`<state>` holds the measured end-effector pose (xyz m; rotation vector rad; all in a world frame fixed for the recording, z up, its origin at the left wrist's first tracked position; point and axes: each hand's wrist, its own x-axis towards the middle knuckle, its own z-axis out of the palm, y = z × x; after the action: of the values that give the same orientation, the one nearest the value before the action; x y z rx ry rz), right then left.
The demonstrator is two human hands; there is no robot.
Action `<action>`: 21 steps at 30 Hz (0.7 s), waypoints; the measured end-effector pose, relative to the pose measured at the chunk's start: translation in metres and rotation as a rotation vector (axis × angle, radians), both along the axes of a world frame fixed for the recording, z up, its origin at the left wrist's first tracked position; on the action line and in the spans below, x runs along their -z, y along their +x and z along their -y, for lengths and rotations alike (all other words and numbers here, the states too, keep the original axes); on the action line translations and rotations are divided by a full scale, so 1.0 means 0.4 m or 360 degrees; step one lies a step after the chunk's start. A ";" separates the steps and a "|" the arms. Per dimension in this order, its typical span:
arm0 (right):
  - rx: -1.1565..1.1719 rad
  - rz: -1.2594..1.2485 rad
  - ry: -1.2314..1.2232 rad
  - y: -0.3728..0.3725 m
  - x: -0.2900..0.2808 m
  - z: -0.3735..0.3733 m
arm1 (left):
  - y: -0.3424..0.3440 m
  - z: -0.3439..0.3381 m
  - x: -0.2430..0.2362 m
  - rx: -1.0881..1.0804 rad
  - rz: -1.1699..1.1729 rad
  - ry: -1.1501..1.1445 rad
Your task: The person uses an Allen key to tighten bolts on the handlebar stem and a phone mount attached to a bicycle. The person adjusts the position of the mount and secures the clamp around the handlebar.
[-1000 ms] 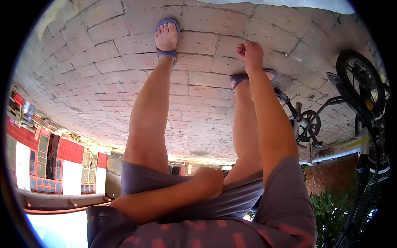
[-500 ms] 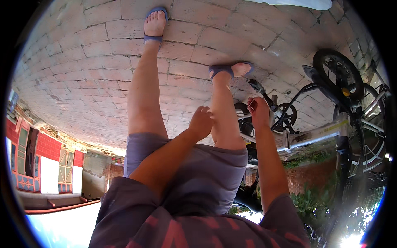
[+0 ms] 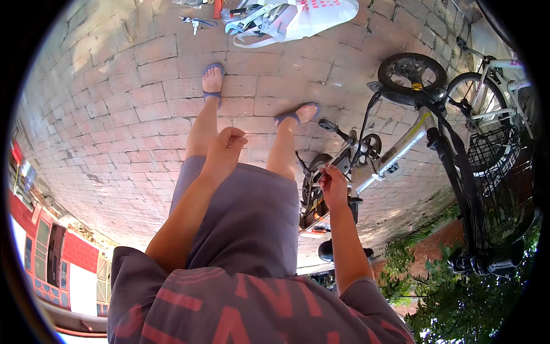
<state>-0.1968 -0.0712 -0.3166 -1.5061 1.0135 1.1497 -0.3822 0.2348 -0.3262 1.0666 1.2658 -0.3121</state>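
Observation:
My left hand (image 3: 226, 146) is over the grey shorts, its fingers loosely bent and apart with nothing visible in them. My right hand (image 3: 334, 184) pinches a small, thin, pale object beside the frame of a bicycle (image 3: 395, 155) with small black wheels, on my right. Whether the hand touches the bicycle I cannot tell. My feet, in blue-grey sandals, stand apart on the brick paving (image 3: 143, 86).
A white bag (image 3: 318, 17) of tools lies ahead, with pliers (image 3: 195, 23) and a red-handled tool (image 3: 217, 8) beside it. A second bicycle (image 3: 478, 97) with a black basket is at the right. Greenery and brick wall are lower right; a red-and-white building is lower left.
My view has shifted, bringing the bag, tools and second bicycle in. My left hand has risen from my lap; my right hand has come down from near my foot to beside the bicycle.

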 end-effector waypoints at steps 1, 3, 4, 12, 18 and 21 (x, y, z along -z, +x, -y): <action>-0.0005 0.0010 -0.0018 -0.019 -0.035 0.001 | -0.014 0.009 -0.035 0.0054 0.0002 -0.0003; 0.0084 -0.0008 -0.0044 -0.056 -0.094 0.007 | -0.032 0.012 -0.090 0.0193 -0.0038 -0.0072; 0.0110 -0.0014 -0.0115 -0.073 -0.114 0.010 | -0.037 0.009 -0.115 0.0277 -0.0079 -0.0136; 0.0318 0.0102 -0.0152 -0.155 -0.248 0.073 | 0.023 0.002 -0.245 0.0589 -0.0154 -0.0005; 0.0182 0.0284 -0.0104 -0.107 -0.487 0.136 | 0.256 0.128 -0.452 0.0793 0.0332 -0.0132; 0.0146 0.0485 -0.0107 -0.042 -0.653 0.171 | 0.417 0.220 -0.624 0.0740 0.0776 -0.0243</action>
<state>-0.2135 -0.1397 -0.0554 -1.6127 0.9079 0.7989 -0.2153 0.1467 -0.0766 1.2078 0.5440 -0.4581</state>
